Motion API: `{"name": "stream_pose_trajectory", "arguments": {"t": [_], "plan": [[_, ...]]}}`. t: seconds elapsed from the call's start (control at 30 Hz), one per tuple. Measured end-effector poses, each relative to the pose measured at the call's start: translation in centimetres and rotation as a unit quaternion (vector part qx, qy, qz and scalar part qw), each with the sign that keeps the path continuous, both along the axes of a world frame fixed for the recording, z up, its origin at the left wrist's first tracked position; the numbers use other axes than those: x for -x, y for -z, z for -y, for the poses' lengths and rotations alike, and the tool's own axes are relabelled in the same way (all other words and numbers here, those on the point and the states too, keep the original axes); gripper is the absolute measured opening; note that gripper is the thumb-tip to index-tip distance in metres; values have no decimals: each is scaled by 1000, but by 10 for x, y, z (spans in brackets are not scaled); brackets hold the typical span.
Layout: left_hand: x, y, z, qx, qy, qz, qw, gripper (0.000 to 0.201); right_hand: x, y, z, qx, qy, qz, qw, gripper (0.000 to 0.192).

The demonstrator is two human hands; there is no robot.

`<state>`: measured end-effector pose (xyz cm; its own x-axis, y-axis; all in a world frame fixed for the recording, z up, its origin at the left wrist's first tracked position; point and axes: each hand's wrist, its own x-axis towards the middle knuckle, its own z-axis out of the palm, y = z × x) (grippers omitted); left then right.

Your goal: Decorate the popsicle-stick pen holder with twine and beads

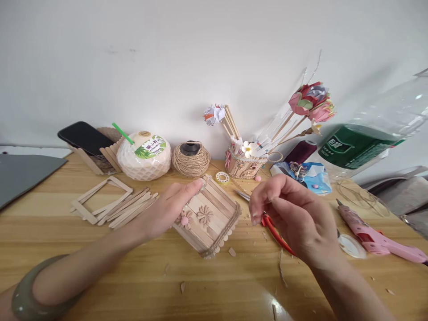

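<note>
My left hand [182, 195] grips the far-left edge of a craft-stick box [214, 205]. The box lies tilted on the table, with twine along its edges and scalloped stick ends at its near right side. Two wooden petal flowers sit on its face, one with a pink pompom [184, 220] at its centre. To the right of the box, my right hand [294, 209] is raised, thumb and fingertips pinched together; anything between them is too small to make out. Red-handled pliers [277, 236] lie partly hidden beneath it.
Loose craft sticks [130, 207] and a stick frame [100, 200] lie left. Behind stand a phone [83, 138] in a stick holder, a coconut [143, 156], a twine ball [190, 160] and a flower pot [245, 165]. A pink glue gun [371, 234] and large bottle [361, 138] are right.
</note>
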<state>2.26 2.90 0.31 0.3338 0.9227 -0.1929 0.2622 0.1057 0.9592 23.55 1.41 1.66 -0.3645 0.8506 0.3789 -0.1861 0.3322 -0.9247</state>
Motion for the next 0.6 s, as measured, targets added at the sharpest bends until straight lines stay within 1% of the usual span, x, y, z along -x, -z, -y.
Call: {"name": "stream_pose_trajectory", "arguments": {"t": [0.03,0.07,0.13,0.17,0.23,0.27,0.37,0.5,0.57,0.6], "plan": [[0,0,0,0,2,1,1000,54,0,1,-1,2,5,4,1000,10],[0,-1,0,2,2,3,1000,54,1,1,-1,-4,18,30,999,11],[-1,-1,0,9,2,11,1000,53,5,2,1,-50,52,127,989,11],[-1,-1,1,11,-2,14,1000,52,8,2,4,-88,67,188,976,10],[-1,-1,2,11,-13,15,1000,51,14,4,10,-181,81,295,935,10],[-2,-1,3,9,-16,16,1000,51,17,5,13,-226,85,333,911,11],[-3,-2,4,6,-8,38,999,50,24,8,19,-336,110,412,840,13],[-5,-5,5,22,-4,79,997,46,29,6,23,-443,130,489,740,23],[-6,-6,6,23,-7,78,997,46,32,5,22,-468,143,508,709,26],[-6,-6,6,20,-10,71,997,46,33,6,22,-470,149,514,702,27]]}}
